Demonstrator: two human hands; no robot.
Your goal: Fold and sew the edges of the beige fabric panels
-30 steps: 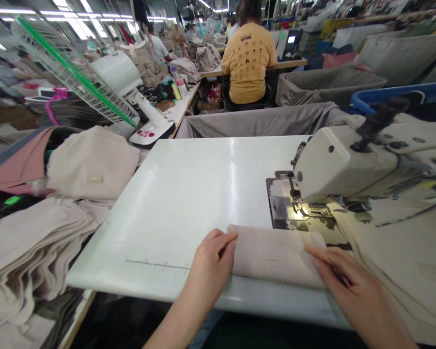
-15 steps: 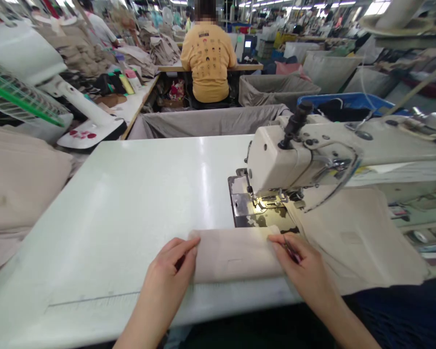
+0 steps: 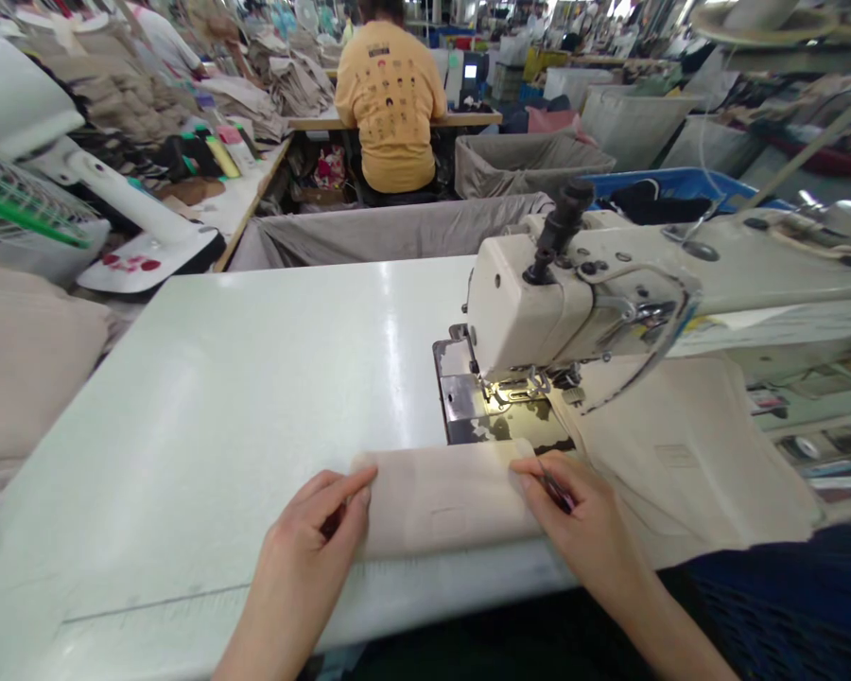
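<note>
A folded beige fabric piece (image 3: 443, 497) lies at the front edge of the white table, just in front of the sewing machine's metal plate. My left hand (image 3: 319, 539) pinches its upper left corner between thumb and fingers. At the upper right corner, my right hand (image 3: 581, 520) pinches the fabric, and a small dark metal tool (image 3: 557, 487) is tucked in its fingers. The sewing machine head (image 3: 531, 303) stands above the plate, its needle area lit. Another beige fabric piece (image 3: 687, 454) is spread to the right of the plate.
The white table (image 3: 276, 378) bears ruler markings near its front. Beige fabric is stacked (image 3: 28, 350) at the left, beside a white fan (image 3: 134, 199). Beyond the table are a cloth-lined bin (image 3: 397, 232), a blue bin (image 3: 730, 189) and a seated person in a yellow shirt (image 3: 390, 104).
The camera view has shifted slightly, so most things appear a little further left. Both hands keep their pinch on the folded fabric, which looks almost unchanged beside the machine.
</note>
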